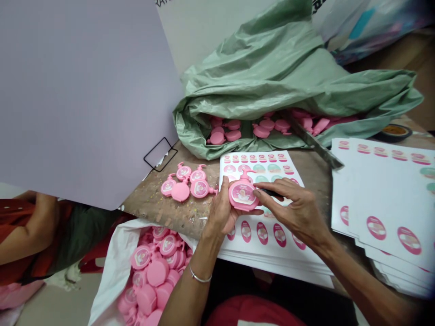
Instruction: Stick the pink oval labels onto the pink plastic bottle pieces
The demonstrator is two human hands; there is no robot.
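My left hand (220, 212) is closed around a pink plastic bottle-shaped toy piece (243, 194) that carries a round sticker on its face. My right hand (295, 209) rests against the piece's right side, fingers pressed on the sticker, with a thin dark tool partly hidden under the fingers. Both hands hover over a sticker sheet (258, 170) lying on the worn table (163, 206). Several labelled pink pieces (186, 183) lie in a cluster to the left of my hands.
A green plastic bag (272, 77) at the back holds plain pink pieces. A white bag (152, 271) at lower left holds several labelled ones. Stacked sticker sheets (384, 199) lie at right. Another person's arm (30, 231) shows at far left. A grey board (78, 90) stands upper left.
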